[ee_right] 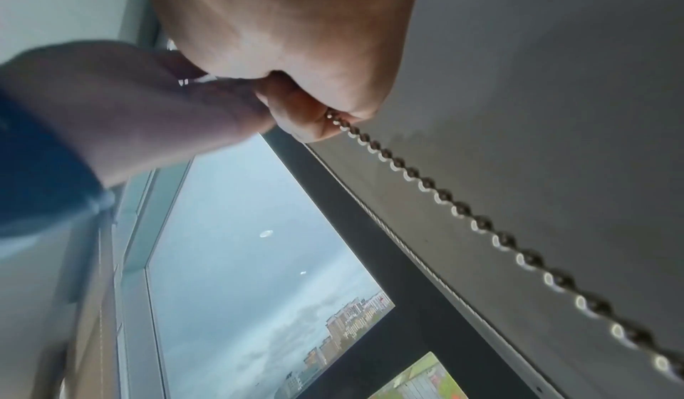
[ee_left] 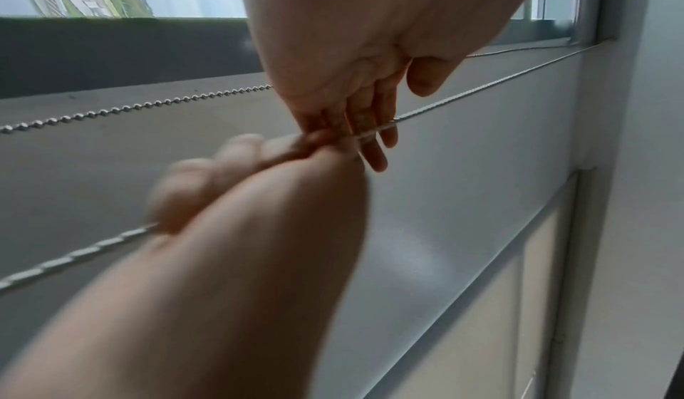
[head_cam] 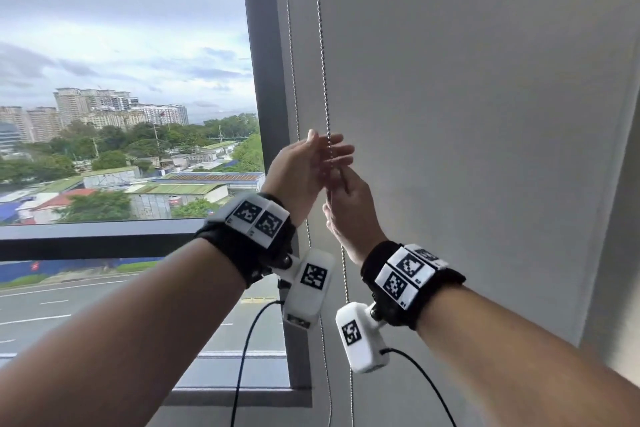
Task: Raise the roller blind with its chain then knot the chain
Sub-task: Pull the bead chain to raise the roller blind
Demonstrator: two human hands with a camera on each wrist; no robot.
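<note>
A grey roller blind (head_cam: 467, 97) hangs lowered over the right pane. Its metal bead chain (head_cam: 323, 62) runs down the blind's left edge in two strands. My left hand (head_cam: 311, 166) is raised to the front strand with its fingers stretched out, and the chain lies across them (ee_left: 370, 133). Just below it, my right hand (head_cam: 349, 211) grips the same strand in a fist. In the right wrist view the chain (ee_right: 481, 224) comes out of the curled right hand (ee_right: 288, 39). The back strand (ee_left: 148, 104) hangs free behind my hands.
A dark window post (head_cam: 266, 80) stands just left of the chain, with a dark horizontal rail (head_cam: 86, 236) below the open glass pane. Cables (head_cam: 242, 357) dangle from the wrist cameras. A pale wall (head_cam: 623, 253) borders the blind on the right.
</note>
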